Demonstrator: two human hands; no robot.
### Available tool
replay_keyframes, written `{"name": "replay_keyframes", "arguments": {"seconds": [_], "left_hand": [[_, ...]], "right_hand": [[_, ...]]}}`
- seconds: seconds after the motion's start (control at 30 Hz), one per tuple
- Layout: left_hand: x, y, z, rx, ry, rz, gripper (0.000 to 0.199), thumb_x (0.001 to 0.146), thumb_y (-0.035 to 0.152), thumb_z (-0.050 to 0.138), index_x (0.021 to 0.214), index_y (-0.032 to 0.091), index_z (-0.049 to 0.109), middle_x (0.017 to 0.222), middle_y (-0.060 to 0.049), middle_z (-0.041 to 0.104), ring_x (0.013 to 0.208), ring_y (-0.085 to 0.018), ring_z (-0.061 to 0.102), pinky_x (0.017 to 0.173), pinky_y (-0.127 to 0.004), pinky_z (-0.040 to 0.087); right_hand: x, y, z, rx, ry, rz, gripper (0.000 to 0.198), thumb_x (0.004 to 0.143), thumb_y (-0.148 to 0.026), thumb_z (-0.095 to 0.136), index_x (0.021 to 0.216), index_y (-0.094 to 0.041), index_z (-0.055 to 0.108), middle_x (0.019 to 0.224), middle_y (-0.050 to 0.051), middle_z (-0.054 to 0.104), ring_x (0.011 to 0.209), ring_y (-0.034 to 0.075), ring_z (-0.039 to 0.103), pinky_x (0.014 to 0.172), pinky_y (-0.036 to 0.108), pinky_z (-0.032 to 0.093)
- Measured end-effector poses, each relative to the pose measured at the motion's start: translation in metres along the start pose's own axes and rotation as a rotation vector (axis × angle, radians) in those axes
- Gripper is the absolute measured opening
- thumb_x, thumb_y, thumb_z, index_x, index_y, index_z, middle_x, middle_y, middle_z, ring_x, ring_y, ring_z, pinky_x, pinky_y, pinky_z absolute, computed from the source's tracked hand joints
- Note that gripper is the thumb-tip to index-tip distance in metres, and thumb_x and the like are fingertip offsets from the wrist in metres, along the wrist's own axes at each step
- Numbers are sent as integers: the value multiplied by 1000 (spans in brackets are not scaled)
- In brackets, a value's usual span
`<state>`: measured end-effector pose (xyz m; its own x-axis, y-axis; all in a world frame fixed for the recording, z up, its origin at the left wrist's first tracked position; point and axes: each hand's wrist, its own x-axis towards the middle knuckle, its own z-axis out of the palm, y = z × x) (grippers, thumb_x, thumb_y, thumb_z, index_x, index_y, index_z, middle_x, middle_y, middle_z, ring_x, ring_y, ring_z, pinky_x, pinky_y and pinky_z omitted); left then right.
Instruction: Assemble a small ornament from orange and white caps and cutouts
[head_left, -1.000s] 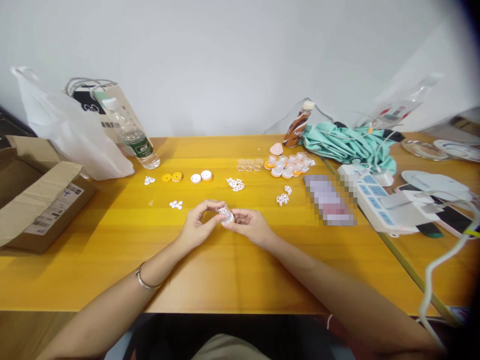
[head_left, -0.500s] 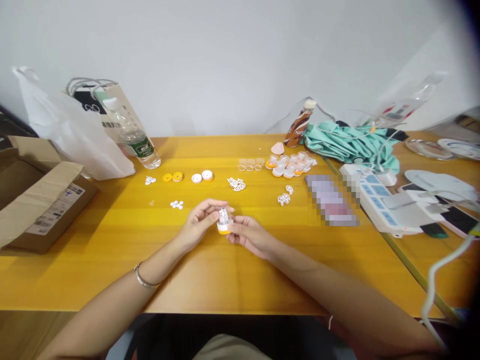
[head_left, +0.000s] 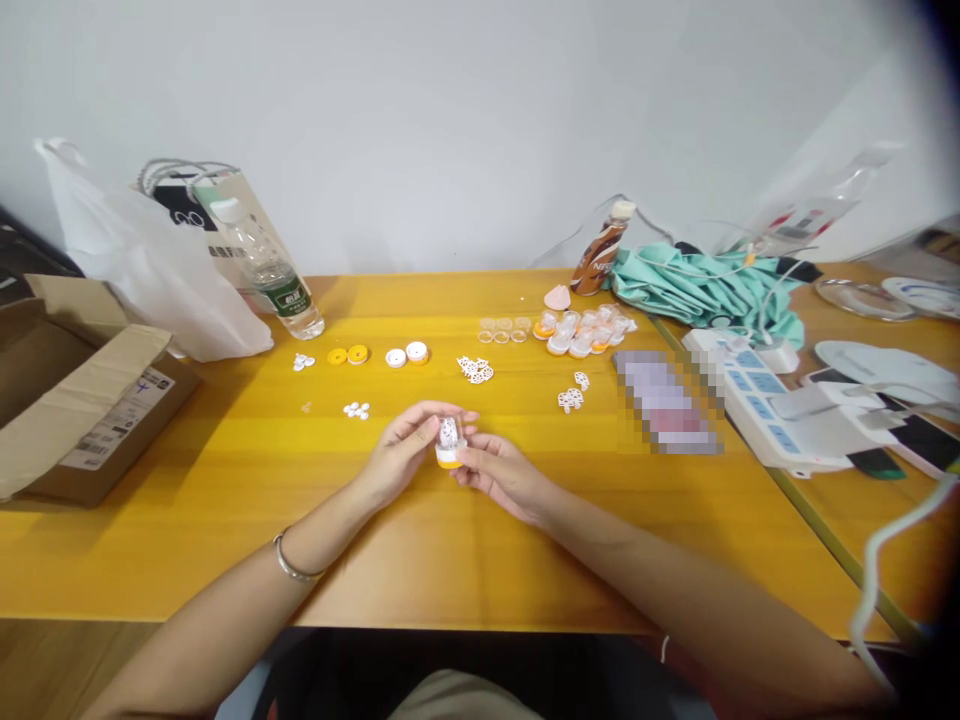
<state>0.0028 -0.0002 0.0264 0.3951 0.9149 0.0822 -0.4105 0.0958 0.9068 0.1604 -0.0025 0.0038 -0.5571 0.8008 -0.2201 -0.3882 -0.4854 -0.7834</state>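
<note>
Between my two hands is a small clear-domed capsule (head_left: 449, 440) with a white and orange base and white lattice parts inside. The fingers of my left hand (head_left: 411, 440) are closed on its clear upper part. My right hand (head_left: 499, 470) pinches the base from the other side. Just beyond lie white lattice pieces (head_left: 476, 370), and a smaller group of white pieces (head_left: 571, 399) sits to the right. White round caps (head_left: 356, 410), yellow rings (head_left: 347, 355) and white rings (head_left: 406, 354) lie on the left. Clear cups (head_left: 504, 330) stand near several similar domed capsules (head_left: 581, 332).
A cardboard box (head_left: 112, 430), a white plastic bag (head_left: 165, 270) and a water bottle (head_left: 281, 280) stand on the left. A brown drink bottle (head_left: 602, 250), teal cloth (head_left: 697, 285), blurred flat object (head_left: 664, 400) and power strip (head_left: 757, 400) occupy the right of the table (head_left: 420, 570).
The capsule has turned slightly in my fingers, and the white parts inside look different. My left fingertips reach a little farther over its top. The whole view has shifted slightly.
</note>
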Motion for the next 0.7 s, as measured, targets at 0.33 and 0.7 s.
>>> {"name": "replay_keyframes", "arguments": {"seconds": [0.33, 0.7], "left_hand": [[0, -6, -5, 279, 92, 132, 21, 79, 27, 61, 98, 20, 64, 103, -6, 63, 89, -16, 58, 80, -27, 46], [8, 4, -20, 426, 365, 338, 32, 76, 22, 64, 106, 20, 56, 104, -6, 58, 97, -15, 56, 87, -28, 45]], "right_hand": [[2, -4, 0, -175, 20, -137, 23, 65, -26, 73, 86, -20, 69, 81, -1, 66, 64, 7, 53, 63, 22, 42], [7, -4, -6, -145, 212, -178, 40, 57, -21, 77, 94, -20, 65, 91, 1, 69, 77, 11, 61, 77, 27, 47]]}}
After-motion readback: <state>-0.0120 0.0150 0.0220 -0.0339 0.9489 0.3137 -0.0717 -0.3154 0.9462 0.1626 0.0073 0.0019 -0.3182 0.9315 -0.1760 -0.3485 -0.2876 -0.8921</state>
